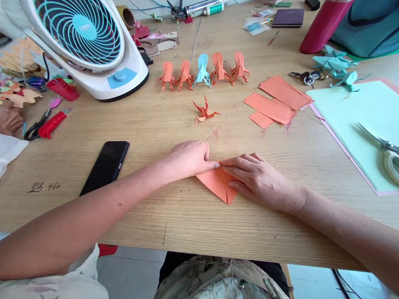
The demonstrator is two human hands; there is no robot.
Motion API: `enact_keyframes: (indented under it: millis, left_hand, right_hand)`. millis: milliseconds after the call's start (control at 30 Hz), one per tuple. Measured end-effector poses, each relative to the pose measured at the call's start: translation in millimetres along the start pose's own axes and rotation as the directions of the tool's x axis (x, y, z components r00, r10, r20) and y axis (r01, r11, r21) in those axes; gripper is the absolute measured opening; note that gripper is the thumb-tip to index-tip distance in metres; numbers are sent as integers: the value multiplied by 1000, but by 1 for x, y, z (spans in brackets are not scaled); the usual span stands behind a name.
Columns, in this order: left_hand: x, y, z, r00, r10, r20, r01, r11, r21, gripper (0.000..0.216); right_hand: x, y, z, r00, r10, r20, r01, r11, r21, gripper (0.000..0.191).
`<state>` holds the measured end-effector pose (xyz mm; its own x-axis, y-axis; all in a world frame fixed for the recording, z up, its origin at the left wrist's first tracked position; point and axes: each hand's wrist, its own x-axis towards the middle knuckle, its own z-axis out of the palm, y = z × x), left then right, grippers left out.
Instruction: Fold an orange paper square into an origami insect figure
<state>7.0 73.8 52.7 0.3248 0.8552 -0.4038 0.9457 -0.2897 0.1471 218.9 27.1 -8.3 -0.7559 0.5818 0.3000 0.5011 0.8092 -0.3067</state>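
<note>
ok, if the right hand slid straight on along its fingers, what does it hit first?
Likely the left hand, at its thumb. The right hand has fingertips right beside that thumb, over the orange paper; whether they touch is unclear.

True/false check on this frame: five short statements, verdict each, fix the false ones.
1. The left hand and right hand both touch the folded orange paper. True.
2. One orange figure sits between the five-figure row and the hands. True.
3. All five in that row are orange. False: the middle figure is blue.
4. The pale-handled scissors lie on the pale green sheet. True.
5. The phone stands upright. False: the phone lies flat.
</note>
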Motion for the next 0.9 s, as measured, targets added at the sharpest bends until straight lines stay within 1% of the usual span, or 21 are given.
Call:
enact_keyframes:
  millis: [100, 167, 233, 300, 333, 433, 500, 567, 667, 767, 900]
  left_hand:
    - [6, 1, -2, 999, -2, 32, 1, 999, 36, 36]
    - [6, 3, -1, 1000, -1, 29, 0, 999, 33, 30]
    - [6, 3, 0, 1000, 30, 10, -30, 999, 16, 24]
    - [8, 4, -1, 994, 109, -14, -108, 994, 27, 21]
    - [10, 4, -2, 986, 167, -24, -166, 985, 50, 19]
    - [18, 4, -7, 940, 340, -20, -335, 934, 124, 14]
    - [23, 3, -11, 922, 388, 2, -385, 914, 124, 13]
    - [25, 2, -14, 926, 375, 36, -377, 922, 93, 12]
    - [23, 2, -18, 940, 320, 122, -327, 944, 40, 14]
    - [19, 3, -24, 942, 259, 215, -269, 963, 16, 15]
    - [16, 3, -29, 942, 209, 263, -219, 976, 10, 15]
  right_hand:
    - [1, 0, 0, 1000, -3, 4, 2, 1000, 8, 32]
    - [1, 0, 0, 1000, 0, -3, 0, 1000, 17, 31]
    - [0, -2, 1, 1000, 11, -10, -10, 999, 38, 30]
    - [-1, -5, 1, 999, 29, -23, -27, 998, 64, 30]
    - [-2, -7, 1, 999, 37, -33, -34, 997, 76, 31]
    - [-6, -9, 0, 998, 38, -54, -33, 995, 94, 33]
    - [-8, -6, -2, 999, 6, -44, -1, 995, 100, 32]
    - [-10, -1, -4, 999, -45, -24, 47, 992, 114, 33]
    - [-11, 8, -6, 994, -108, 3, 107, 988, 116, 37]
    - [-12, 12, -6, 991, -136, 16, 135, 989, 54, 36]
    - [-11, 12, -5, 988, -156, 19, 156, 988, 5, 31]
